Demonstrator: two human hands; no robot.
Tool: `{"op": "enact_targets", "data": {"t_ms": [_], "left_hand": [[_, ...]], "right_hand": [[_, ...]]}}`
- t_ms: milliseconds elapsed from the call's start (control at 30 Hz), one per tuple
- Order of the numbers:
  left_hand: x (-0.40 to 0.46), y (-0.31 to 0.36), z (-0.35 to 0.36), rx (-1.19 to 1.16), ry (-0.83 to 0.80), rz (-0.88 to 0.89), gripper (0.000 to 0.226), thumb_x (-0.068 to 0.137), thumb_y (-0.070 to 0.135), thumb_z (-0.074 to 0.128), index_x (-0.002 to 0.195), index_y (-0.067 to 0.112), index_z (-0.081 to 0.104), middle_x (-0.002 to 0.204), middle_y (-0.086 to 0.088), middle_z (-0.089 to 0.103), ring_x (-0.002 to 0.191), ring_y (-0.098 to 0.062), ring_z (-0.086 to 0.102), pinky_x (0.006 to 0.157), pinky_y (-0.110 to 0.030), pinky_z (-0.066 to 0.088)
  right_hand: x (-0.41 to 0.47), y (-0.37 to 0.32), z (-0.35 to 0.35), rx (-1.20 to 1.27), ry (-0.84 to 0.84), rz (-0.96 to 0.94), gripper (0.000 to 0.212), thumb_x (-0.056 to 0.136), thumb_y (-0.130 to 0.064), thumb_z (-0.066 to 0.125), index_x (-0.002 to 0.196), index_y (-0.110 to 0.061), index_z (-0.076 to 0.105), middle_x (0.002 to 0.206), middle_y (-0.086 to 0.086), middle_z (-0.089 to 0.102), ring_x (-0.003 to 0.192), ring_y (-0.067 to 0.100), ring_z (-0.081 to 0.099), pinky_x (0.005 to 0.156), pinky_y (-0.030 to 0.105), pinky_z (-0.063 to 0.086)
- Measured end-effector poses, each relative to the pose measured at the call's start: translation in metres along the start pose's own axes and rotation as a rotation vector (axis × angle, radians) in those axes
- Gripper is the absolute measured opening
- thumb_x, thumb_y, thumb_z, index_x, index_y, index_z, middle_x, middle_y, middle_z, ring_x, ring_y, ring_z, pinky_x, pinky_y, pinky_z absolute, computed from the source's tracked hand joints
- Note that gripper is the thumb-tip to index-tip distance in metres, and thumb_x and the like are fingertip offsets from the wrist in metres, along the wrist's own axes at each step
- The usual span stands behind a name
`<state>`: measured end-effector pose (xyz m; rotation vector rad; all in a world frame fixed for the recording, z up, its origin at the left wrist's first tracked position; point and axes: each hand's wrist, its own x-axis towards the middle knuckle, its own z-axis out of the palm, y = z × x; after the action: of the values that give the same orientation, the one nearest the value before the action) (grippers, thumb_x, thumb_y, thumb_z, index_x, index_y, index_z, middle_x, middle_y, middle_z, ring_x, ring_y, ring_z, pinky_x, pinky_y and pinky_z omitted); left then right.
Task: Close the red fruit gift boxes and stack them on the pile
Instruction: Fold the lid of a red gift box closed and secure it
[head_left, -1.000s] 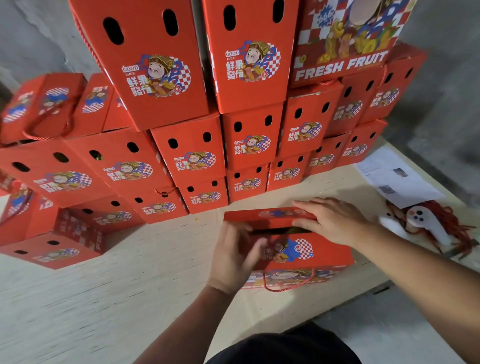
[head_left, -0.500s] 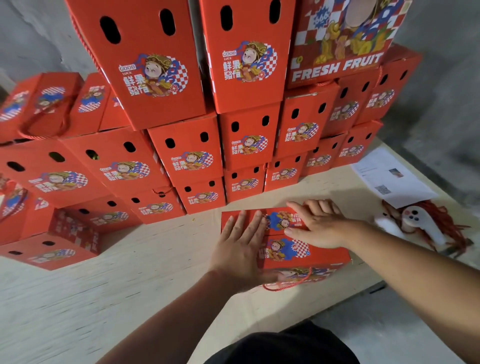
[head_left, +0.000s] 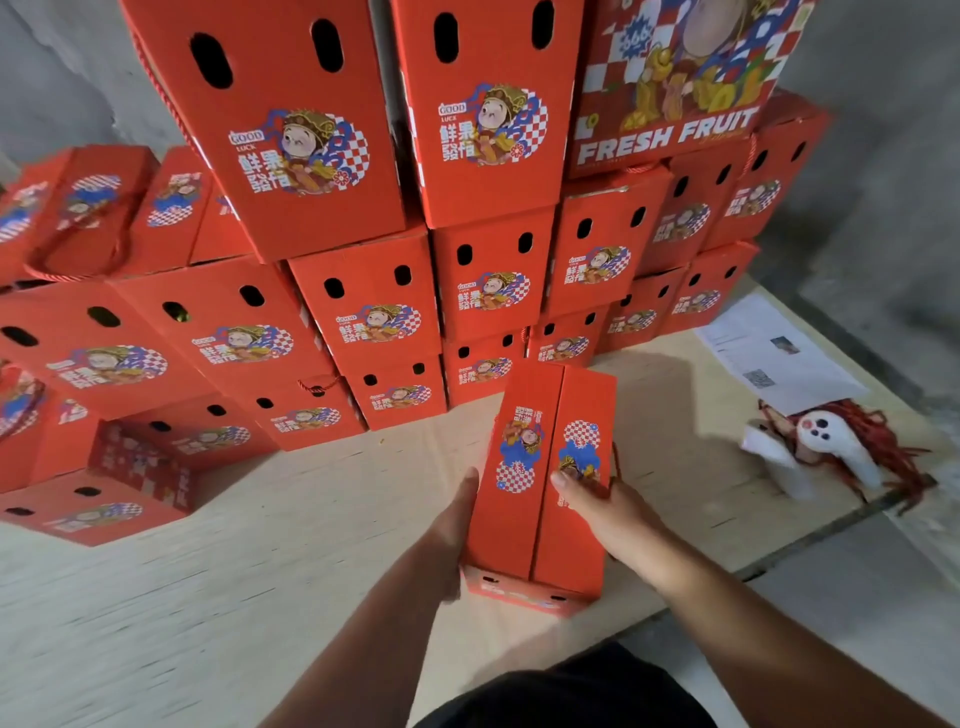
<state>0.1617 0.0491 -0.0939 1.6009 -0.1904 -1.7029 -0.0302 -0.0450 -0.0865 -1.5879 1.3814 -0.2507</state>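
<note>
A red fruit gift box (head_left: 540, 499) with its two top flaps closed points lengthwise away from me, held just above the pale wooden board (head_left: 260, 545). My left hand (head_left: 453, 530) grips its left side. My right hand (head_left: 597, 506) grips its right side, thumb on the top flap. A red cord handle shows at the box's right edge. Behind it rises the pile of red gift boxes (head_left: 384, 312), several rows high and wide, with oval holes and cartoon labels.
A larger "FRESH FRUIT" box (head_left: 670, 93) sits at the pile's top right. Loose red boxes (head_left: 93, 499) lie at the left. A printed paper sheet (head_left: 779, 358), a white device (head_left: 831, 447) and a bundle of red cords (head_left: 872, 441) lie at the right. Grey concrete floor borders the board.
The box's flaps went from partly open to pressed flat, then both hands took its sides, turned it lengthwise and lifted it toward me.
</note>
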Motion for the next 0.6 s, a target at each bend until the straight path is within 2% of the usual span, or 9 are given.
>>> {"op": "enact_targets", "data": {"t_ms": [33, 100, 167, 233, 300, 400, 467, 533, 600], "left_hand": [[-0.004, -0.004, 0.001, -0.085, -0.043, -0.051, 0.082, 0.093, 0.084, 0.03, 0.112, 0.024, 0.081, 0.12, -0.013, 0.076, 0.101, -0.031, 0.077, 0.072, -0.035, 0.063], [-0.006, -0.003, 0.004, -0.168, -0.02, -0.017, 0.072, 0.097, 0.078, 0.038, 0.112, 0.022, 0.08, 0.117, -0.013, 0.077, 0.099, -0.031, 0.077, 0.072, -0.036, 0.061], [-0.007, 0.001, 0.007, -0.094, 0.161, 0.124, 0.055, 0.103, 0.062, 0.049, 0.112, 0.016, 0.079, 0.1, -0.005, 0.081, 0.086, -0.02, 0.079, 0.066, -0.029, 0.059], [-0.008, 0.01, 0.007, -0.044, 0.368, 0.329, 0.038, 0.104, 0.046, 0.058, 0.104, 0.013, 0.078, 0.086, 0.004, 0.08, 0.076, -0.011, 0.076, 0.057, -0.023, 0.055], [-0.019, 0.027, 0.011, -0.181, 0.313, 0.513, 0.029, 0.104, 0.04, 0.062, 0.096, 0.014, 0.074, 0.083, 0.006, 0.075, 0.072, -0.009, 0.069, 0.059, -0.021, 0.052], [-0.039, 0.053, 0.023, -0.213, 0.083, 0.805, 0.018, 0.105, 0.03, 0.062, 0.091, 0.021, 0.069, 0.07, 0.01, 0.059, 0.061, -0.005, 0.053, 0.062, -0.017, 0.049], [-0.046, 0.062, 0.028, -0.039, 0.037, 0.927, 0.015, 0.102, 0.03, 0.065, 0.09, 0.025, 0.072, 0.071, 0.01, 0.059, 0.065, -0.005, 0.054, 0.067, -0.017, 0.049], [-0.049, 0.061, 0.03, 0.127, 0.08, 0.967, 0.012, 0.101, 0.031, 0.067, 0.095, 0.022, 0.071, 0.079, 0.011, 0.069, 0.074, -0.005, 0.065, 0.074, -0.02, 0.052], [-0.04, 0.052, 0.027, 0.295, 0.343, 0.902, 0.012, 0.1, 0.035, 0.068, 0.107, 0.025, 0.067, 0.099, 0.011, 0.073, 0.098, -0.011, 0.069, 0.086, -0.03, 0.052]], "right_hand": [[-0.001, -0.001, 0.0, 0.08, 0.013, -0.049, 0.052, 0.084, -0.071, 0.067, 0.12, -0.034, 0.065, 0.11, -0.014, 0.075, 0.1, 0.008, 0.07, 0.098, 0.039, 0.056], [-0.001, -0.002, 0.004, 0.25, 0.09, -0.112, 0.041, 0.089, -0.04, 0.08, 0.122, -0.031, 0.059, 0.115, -0.009, 0.073, 0.1, 0.007, 0.071, 0.088, 0.027, 0.057], [-0.005, -0.005, 0.011, 0.326, 0.226, -0.14, 0.037, 0.087, -0.024, 0.084, 0.114, -0.025, 0.06, 0.108, -0.005, 0.073, 0.096, 0.011, 0.072, 0.078, 0.019, 0.054], [-0.009, -0.009, 0.013, 0.288, 0.435, -0.228, 0.025, 0.088, -0.014, 0.081, 0.102, -0.023, 0.062, 0.101, 0.0, 0.068, 0.095, 0.02, 0.069, 0.079, 0.023, 0.051], [-0.014, -0.02, 0.01, 0.271, 0.5, -0.358, 0.015, 0.093, -0.012, 0.074, 0.089, -0.025, 0.068, 0.089, 0.0, 0.069, 0.088, 0.022, 0.068, 0.074, 0.021, 0.048], [-0.031, -0.051, 0.011, 0.366, 0.271, -0.49, 0.004, 0.094, -0.032, 0.065, 0.093, -0.029, 0.068, 0.081, -0.005, 0.073, 0.077, 0.008, 0.07, 0.065, 0.018, 0.048], [-0.044, -0.054, 0.027, 0.037, 0.122, -0.59, 0.016, 0.096, -0.04, 0.056, 0.091, -0.026, 0.062, 0.077, -0.007, 0.068, 0.069, 0.005, 0.062, 0.063, 0.026, 0.044], [-0.051, -0.046, 0.047, -0.546, 0.093, -0.689, 0.025, 0.1, -0.045, 0.041, 0.097, -0.027, 0.057, 0.09, -0.005, 0.067, 0.083, 0.016, 0.063, 0.077, 0.033, 0.045], [-0.053, -0.05, 0.053, -0.848, 0.089, -0.7, 0.032, 0.101, -0.047, 0.034, 0.11, -0.027, 0.057, 0.106, -0.001, 0.067, 0.099, 0.024, 0.063, 0.093, 0.04, 0.047]]}}
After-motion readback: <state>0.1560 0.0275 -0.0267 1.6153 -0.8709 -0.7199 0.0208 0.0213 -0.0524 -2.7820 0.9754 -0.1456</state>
